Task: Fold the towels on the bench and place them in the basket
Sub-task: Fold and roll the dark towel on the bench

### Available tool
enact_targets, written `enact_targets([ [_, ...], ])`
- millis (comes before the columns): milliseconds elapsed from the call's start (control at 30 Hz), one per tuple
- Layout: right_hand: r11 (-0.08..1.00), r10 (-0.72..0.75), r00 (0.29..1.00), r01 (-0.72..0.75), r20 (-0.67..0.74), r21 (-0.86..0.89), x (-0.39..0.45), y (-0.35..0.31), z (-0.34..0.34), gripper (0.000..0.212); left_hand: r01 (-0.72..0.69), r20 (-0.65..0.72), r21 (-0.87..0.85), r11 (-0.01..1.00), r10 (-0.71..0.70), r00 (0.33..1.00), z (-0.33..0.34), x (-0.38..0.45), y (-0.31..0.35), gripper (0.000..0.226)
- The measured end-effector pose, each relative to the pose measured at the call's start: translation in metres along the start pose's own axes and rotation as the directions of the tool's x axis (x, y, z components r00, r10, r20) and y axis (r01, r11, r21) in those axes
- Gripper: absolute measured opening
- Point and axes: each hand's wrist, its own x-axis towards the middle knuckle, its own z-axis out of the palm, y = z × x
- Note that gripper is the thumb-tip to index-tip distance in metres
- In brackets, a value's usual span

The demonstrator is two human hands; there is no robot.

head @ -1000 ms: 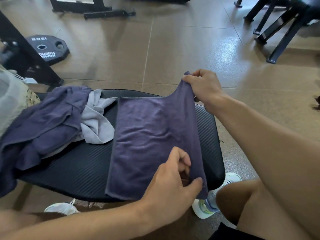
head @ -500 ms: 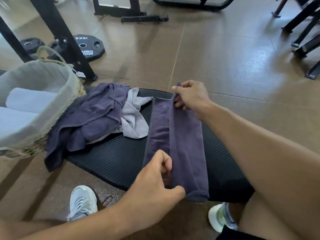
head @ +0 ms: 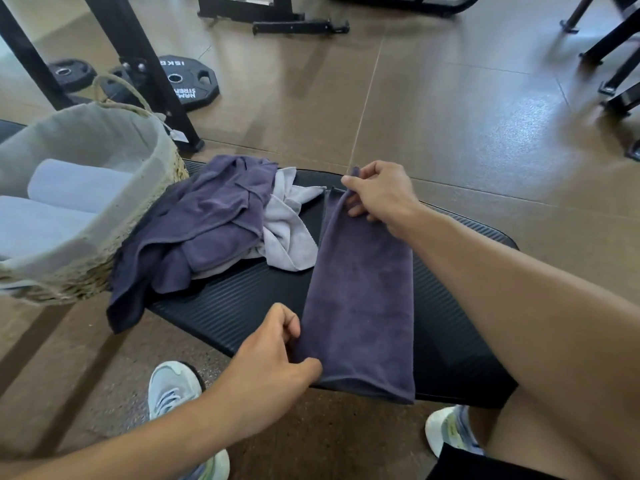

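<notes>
A dark purple towel [head: 360, 303] lies folded into a long strip across the black padded bench [head: 225, 306]. My right hand [head: 381, 195] pinches its far end, lifted slightly off the bench. My left hand [head: 273, 358] pinches the near left corner at the bench's front edge. To the left on the bench lies a heap of unfolded towels, dark purple ones [head: 201, 226] and a light grey one [head: 287, 237]. A woven basket [head: 104, 188] with a grey liner stands at the left, holding folded light towels [head: 69, 188].
Black weight plates [head: 187, 81] and rack legs [head: 138, 64] stand on the brown floor behind the basket. More black equipment frames [head: 616, 64] are at the far right. My white shoes [head: 173, 386] rest on the floor below the bench.
The purple towel has been folded over lengthwise from a wide sheet into a narrow strip. Both hands moved left with its edge, and the view swung left so the basket shows.
</notes>
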Motion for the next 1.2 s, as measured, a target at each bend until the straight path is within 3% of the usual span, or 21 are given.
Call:
enact_targets([
  [433, 0.987, -0.055, 0.989, 0.075, 0.139, -0.14, -0.002, 0.005, -0.001, 0.016, 0.016, 0.146, 0.117, 0.993, -0.033, 0.989, -0.008, 0.003, 0.0, 0.037],
  [567, 0.883, -0.213, 0.973, 0.232, 0.091, -0.409, -0.001, 0.008, -0.009, 0.012, 0.039, 0.138, -0.023, 0.999, -0.035, 0.99, -0.005, 0.003, 0.002, 0.025],
  [667, 0.77, -0.257, 0.962, 0.261, 0.09, -0.582, -0.006, 0.006, -0.025, 0.014, 0.048, 0.175, -0.014, 0.999, -0.045, 0.984, -0.008, 0.005, 0.0, 0.025],
  [767, 0.723, -0.241, 0.96, 0.276, 0.142, -0.633, -0.017, 0.005, -0.039, 0.011, -0.039, 0.159, 0.259, 0.965, -0.002, 0.987, -0.012, 0.008, 0.0, 0.035],
  [867, 0.633, -0.245, 0.932, 0.364, 0.269, -0.684, -0.039, 0.009, -0.047, 0.008, -0.151, 0.038, 0.553, 0.819, 0.156, 0.987, -0.015, 0.01, 0.003, 0.047],
  [933, 0.576, -0.235, 0.915, 0.404, 0.329, -0.711, -0.058, 0.015, -0.051, 0.011, -0.34, 0.011, 0.596, 0.728, 0.415, 0.91, -0.016, 0.014, 0.007, 0.047],
  [1033, 0.546, -0.23, 0.906, 0.423, 0.355, -0.724, -0.078, 0.031, -0.059, 0.015, -0.677, 0.208, 0.547, 0.492, 0.704, 0.679, -0.006, 0.021, 0.007, 0.04],
  [1100, 0.543, -0.24, 0.896, 0.443, 0.374, -0.713, -0.086, 0.041, -0.067, 0.021, -0.799, 0.362, 0.467, 0.378, 0.743, 0.563, 0.008, 0.02, 0.006, 0.042],
  [1200, 0.52, -0.237, 0.876, 0.48, 0.421, -0.707, -0.095, 0.046, -0.077, 0.032, -0.866, 0.479, 0.403, 0.295, 0.739, 0.474, 0.031, 0.013, 0.005, 0.045],
])
